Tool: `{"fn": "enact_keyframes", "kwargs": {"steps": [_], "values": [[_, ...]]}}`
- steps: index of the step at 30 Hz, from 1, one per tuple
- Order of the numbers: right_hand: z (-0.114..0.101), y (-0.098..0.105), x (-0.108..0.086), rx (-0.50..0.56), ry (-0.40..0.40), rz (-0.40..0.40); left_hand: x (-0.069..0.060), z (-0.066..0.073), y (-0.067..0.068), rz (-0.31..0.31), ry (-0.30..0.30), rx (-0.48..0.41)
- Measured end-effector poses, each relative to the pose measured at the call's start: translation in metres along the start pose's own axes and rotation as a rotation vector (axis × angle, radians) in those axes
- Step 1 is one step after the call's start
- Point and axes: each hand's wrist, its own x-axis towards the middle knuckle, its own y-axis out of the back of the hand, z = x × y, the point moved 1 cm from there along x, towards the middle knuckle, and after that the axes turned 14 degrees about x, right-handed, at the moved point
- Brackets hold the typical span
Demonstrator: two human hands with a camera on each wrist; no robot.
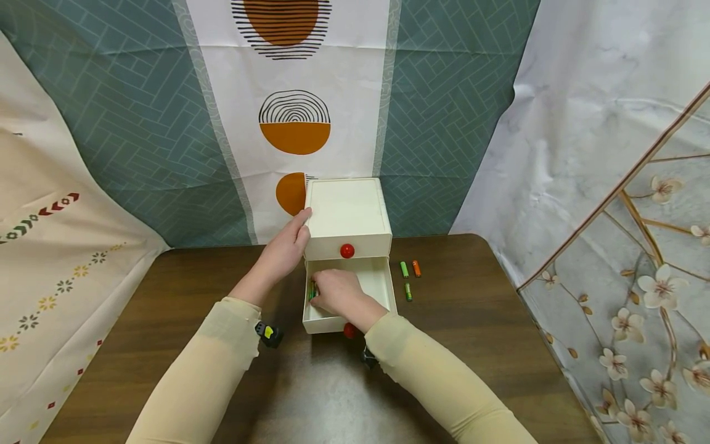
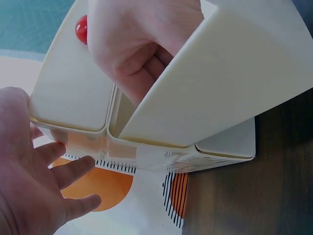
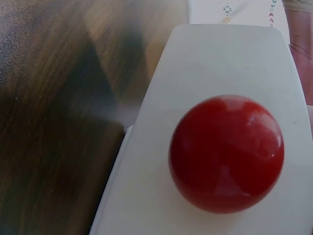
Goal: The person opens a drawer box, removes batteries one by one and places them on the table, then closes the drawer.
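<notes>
A white drawer cabinet [image 1: 346,206] with red knobs stands at the back of the table, one drawer [image 1: 373,277] pulled out. My left hand [image 1: 284,250] steadies the cabinet's left side; the left wrist view shows its fingers fairly straight there. Inside the pulled-out drawer, at its left wall, my right hand [image 1: 338,290] pinches a green battery [image 1: 312,291], partly covered by the fingers. From the left wrist, the right hand's fingers [image 2: 146,68] look curled behind the drawer wall. A red knob [image 3: 226,154] on a white drawer front fills much of the right wrist view.
Right of the cabinet lie two green batteries [image 1: 404,269] and an orange battery [image 1: 417,268] on the brown wooden table [image 1: 455,345]. Another closed drawer [image 2: 227,139] sits below the pulled-out one. Patterned cloths [image 1: 455,111] hang behind and at both sides.
</notes>
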Motion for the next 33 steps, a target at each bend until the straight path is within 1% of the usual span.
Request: {"fn": "enact_keyframes", "kwargs": {"steps": [6,8,13,14,17,22,28,33], "values": [[0.003,-0.001,0.002,0.017,0.011,-0.005,0.0,0.001,0.0,-0.001,0.003,0.003],[0.013,-0.012,0.011,0.01,0.032,0.019,0.0,0.001,0.0,-0.003,0.003,0.001],[0.031,-0.03,0.03,0.01,0.052,0.018,0.0,0.001,0.0,-0.004,-0.001,-0.006],[0.031,-0.03,0.031,0.016,0.045,0.005,0.0,0.0,0.0,-0.004,-0.002,-0.008],[0.028,-0.025,0.025,0.027,0.044,0.004,0.0,0.0,0.0,-0.002,-0.001,-0.01],[0.01,0.001,0.0,0.047,0.02,-0.004,0.001,0.0,-0.001,-0.002,0.002,-0.01],[0.008,0.013,-0.013,0.091,0.03,0.031,0.001,0.0,-0.001,-0.005,0.004,-0.017],[0.008,0.021,-0.021,0.117,0.037,0.04,0.0,0.001,0.0,-0.005,0.005,-0.02]]}}
